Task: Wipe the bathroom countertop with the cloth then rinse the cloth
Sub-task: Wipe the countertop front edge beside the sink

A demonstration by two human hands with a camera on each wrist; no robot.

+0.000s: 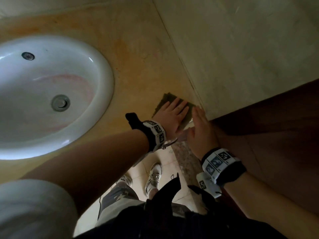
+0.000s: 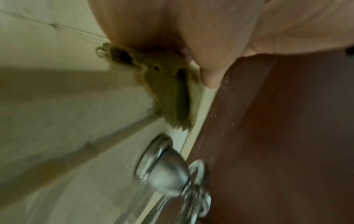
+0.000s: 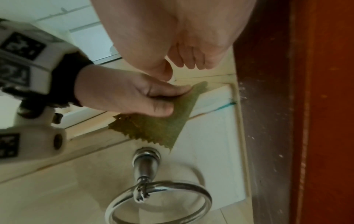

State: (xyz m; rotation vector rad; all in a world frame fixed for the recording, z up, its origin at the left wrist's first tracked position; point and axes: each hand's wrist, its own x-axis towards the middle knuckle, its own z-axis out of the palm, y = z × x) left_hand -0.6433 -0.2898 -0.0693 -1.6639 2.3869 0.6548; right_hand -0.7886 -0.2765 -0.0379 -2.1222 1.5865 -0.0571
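An olive green cloth (image 1: pixel 170 98) lies on the yellowish countertop (image 1: pixel 138 57), in its right corner by the wall. My left hand (image 1: pixel 174 112) presses flat on it with straight fingers. The right wrist view shows the cloth (image 3: pixel 159 127) hanging over the counter's front edge, under my left hand (image 3: pixel 134 94). My right hand (image 1: pixel 200 125) sits just right of the cloth at the counter's edge, fingers relaxed, holding nothing. In the left wrist view the cloth (image 2: pixel 168 97) bunches under my palm.
A white oval sink (image 1: pixel 105 69) with a drain (image 1: pixel 60 102) fills the left of the counter. A tiled wall (image 1: pixel 241 49) borders the counter on the right, beside a dark wooden door frame (image 1: pixel 267 126). A chrome towel ring (image 3: pixel 159 197) hangs below the counter edge.
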